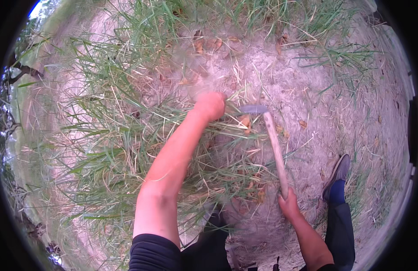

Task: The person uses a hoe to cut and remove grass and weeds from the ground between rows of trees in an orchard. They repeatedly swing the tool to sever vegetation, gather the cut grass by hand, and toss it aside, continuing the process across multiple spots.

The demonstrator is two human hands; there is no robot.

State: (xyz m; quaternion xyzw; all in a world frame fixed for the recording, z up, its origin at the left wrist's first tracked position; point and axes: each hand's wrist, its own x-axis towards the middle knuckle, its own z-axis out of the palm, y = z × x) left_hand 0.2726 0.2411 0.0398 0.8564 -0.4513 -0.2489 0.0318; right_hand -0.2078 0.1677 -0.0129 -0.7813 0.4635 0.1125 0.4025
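My left hand (210, 106) is closed in a fist around a bunch of long green and yellowish grass (172, 118), whose blades stick out on both sides of it. In my right hand (289, 204) is the lower end of a sickle's wooden handle (275, 151). The sickle's short grey metal blade (254, 109) points left from the top of the handle, close to the cut-looking grass ends just right of my left fist. Whether the blade touches those stems, I cannot tell.
Loose grass (218, 185) lies in a heap between my arms and over my left foot. Taller green grass (159, 22) grows at the far side and left. Dry brown leaves (204, 44) dot the sandy soil (299, 90). My right shoe (339, 174) rests on the ground at right.
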